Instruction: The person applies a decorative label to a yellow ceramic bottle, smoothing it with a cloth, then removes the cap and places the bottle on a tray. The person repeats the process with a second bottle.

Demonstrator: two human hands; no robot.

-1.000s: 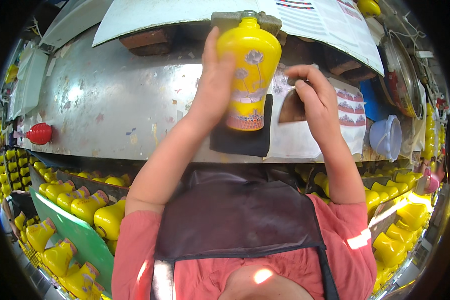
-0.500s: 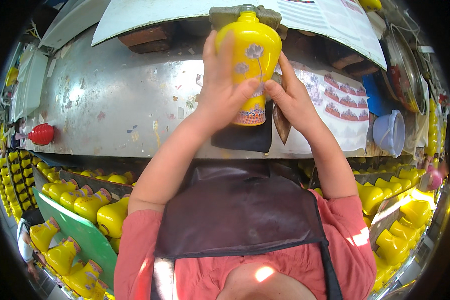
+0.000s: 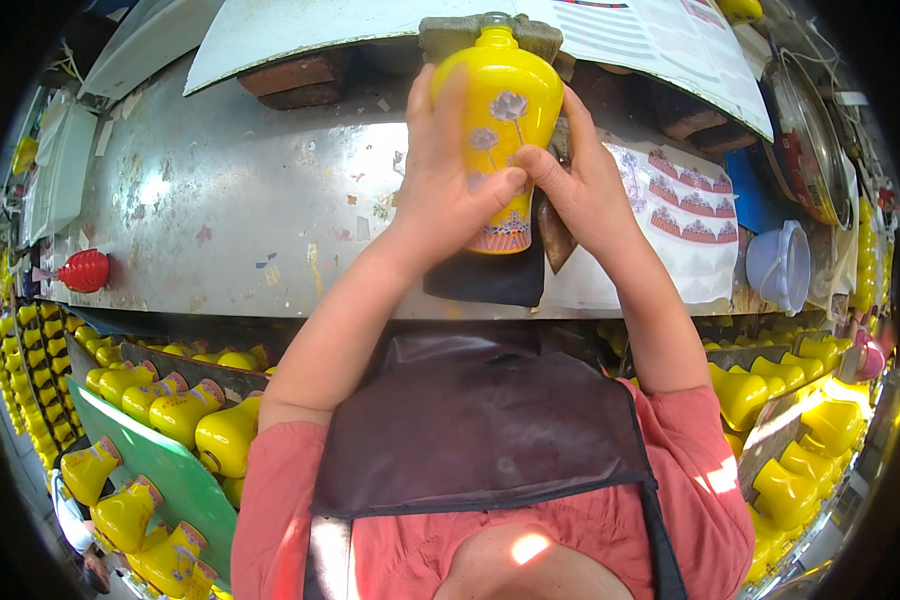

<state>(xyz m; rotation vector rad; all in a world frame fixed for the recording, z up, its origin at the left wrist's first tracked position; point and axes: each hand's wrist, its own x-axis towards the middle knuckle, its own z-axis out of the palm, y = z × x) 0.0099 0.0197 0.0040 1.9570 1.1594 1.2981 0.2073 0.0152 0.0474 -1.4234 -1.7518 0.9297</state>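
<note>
Your left hand wraps the yellow flowered vase, which lies on the metal worktable with its neck on a folded cloth. Your right hand presses fingertips to its decorated side, perhaps pinching a decal; it's hard to tell. Yellow vases fill the rack at your left.

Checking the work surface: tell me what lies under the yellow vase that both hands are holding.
Under the yellow vase a dark cloth pad shows below its base on the metal table, and a brownish pad by its neck. The left hand, right hand and vase hide the rest.
</note>
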